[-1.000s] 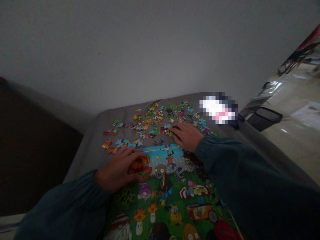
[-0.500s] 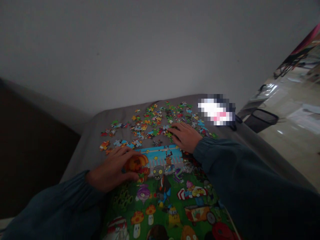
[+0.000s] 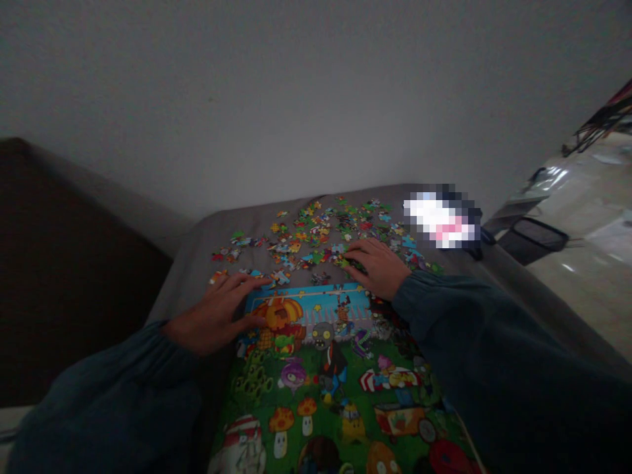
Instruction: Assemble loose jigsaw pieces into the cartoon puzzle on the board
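A colourful cartoon jigsaw puzzle (image 3: pixel 336 388), mostly assembled, lies on a grey cloth-covered surface (image 3: pixel 187 263) in front of me. Beyond its top edge, several loose pieces (image 3: pixel 316 237) are scattered. My left hand (image 3: pixel 217 313) lies flat with fingers stretched out beside the puzzle's top left corner, next to an orange pumpkin picture (image 3: pixel 279 311). My right hand (image 3: pixel 375 263) rests palm down on the loose pieces just past the puzzle's top edge, fingers slightly curled; whether it holds a piece is hidden. Both arms wear dark teal sleeves.
A pixelated white and pink object (image 3: pixel 442 220) sits at the surface's far right corner. A dark bin (image 3: pixel 536 240) stands on the shiny floor to the right. A plain wall rises behind, and a dark area (image 3: pixel 74 263) lies to the left.
My left hand has slid left off the pumpkin picture and flattened beside the puzzle's corner. My right hand has stayed on the loose pieces. The view has shifted slightly.
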The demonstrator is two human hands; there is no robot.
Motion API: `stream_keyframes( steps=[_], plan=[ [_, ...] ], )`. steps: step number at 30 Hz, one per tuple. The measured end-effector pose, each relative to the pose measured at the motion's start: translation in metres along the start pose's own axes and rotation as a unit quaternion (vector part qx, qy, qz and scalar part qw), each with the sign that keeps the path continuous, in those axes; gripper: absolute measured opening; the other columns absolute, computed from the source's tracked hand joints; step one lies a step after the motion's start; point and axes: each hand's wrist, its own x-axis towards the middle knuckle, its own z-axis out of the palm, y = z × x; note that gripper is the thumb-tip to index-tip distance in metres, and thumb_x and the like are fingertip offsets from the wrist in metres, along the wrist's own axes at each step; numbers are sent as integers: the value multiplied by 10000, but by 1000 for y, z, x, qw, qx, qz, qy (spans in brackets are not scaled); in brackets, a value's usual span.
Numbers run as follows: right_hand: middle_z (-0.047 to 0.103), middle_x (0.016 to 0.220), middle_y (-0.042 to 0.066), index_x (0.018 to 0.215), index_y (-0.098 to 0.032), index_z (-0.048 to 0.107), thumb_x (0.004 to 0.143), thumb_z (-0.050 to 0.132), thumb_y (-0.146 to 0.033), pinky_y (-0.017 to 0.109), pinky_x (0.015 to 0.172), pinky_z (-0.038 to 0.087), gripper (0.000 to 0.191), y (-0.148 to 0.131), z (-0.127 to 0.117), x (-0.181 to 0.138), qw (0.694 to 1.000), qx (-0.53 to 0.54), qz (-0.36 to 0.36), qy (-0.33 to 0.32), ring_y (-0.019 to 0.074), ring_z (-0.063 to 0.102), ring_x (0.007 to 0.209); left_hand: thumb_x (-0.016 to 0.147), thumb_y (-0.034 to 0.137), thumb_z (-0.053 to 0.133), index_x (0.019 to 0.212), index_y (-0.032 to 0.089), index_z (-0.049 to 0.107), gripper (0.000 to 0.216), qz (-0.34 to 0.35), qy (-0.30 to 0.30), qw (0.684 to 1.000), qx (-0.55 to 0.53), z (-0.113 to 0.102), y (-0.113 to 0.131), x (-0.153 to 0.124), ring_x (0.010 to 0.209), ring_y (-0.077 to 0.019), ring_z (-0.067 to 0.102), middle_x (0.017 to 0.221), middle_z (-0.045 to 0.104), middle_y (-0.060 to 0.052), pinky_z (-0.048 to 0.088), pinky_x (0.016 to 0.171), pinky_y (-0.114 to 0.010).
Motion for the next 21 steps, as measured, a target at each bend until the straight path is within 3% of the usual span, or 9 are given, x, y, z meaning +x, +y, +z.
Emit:
stream_keyframes(
  steps=[7,11,21],
  plan=[
    [619,1124,104,1063,-169,645,934,500,-321,418,915,449,247,-1,-1,0,1000,-1,1,-5,239,537,1055,717,654,654,1412,316,408,811,-6,-27,999,22,7,1,-2,1303,-394,357,1445,399,-112,254,1064,-585],
    [613,1136,108,1081,-162,638,935,498,-312,415,921,448,252,-1,-1,0,1000,-2,-3,-8,241,539,1054,729,613,671,1455,345,323,848,-10,-46,998,35,10,2,-3,1361,-401,276,1503,325,-112,220,1075,-611],
    [605,1138,112,1091,-156,634,936,484,-306,404,934,440,262,-1,-1,0,1000,-5,-7,-16,236,540,1043,721,638,658,1445,355,349,836,-18,-44,998,35,11,-2,-1,1376,-404,271,1512,329,-104,210,1086,-623]
  ],
)
